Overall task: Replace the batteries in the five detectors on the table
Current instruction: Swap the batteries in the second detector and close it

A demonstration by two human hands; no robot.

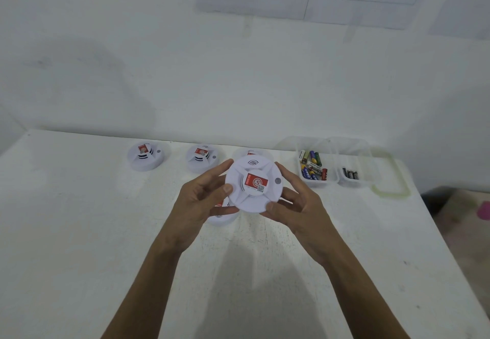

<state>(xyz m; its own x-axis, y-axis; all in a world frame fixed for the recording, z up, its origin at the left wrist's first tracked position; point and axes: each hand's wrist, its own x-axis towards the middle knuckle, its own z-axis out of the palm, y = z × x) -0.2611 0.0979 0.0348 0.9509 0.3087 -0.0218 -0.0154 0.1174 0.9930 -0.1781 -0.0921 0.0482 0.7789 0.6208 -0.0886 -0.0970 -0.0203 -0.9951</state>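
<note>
Head view is all I have: I hold one detector (pixel 254 183) up off the table (pixel 79 206), its labelled face tilted toward me, between both hands. My left hand (pixel 201 201) curls round the left rim, thumb on the face; my right hand (pixel 299 206) curls round the lower right rim, thumb on the edge. It is a round disc, so no long axis counts. What counts is that its back faces away from me, hidden, so I judge a flip or twist comes next, with either hand equally placed. A second detector (pixel 221 216) lies just under my left hand, a third detector (pixel 252 151) peeks out behind, and a left detector (pixel 147 156) and middle detector (pixel 201 157) sit farther back. Batteries (pixel 314 169) wait in a tub (pixel 319 183) to the right, well apart. Bare table toward me gives room.
</note>
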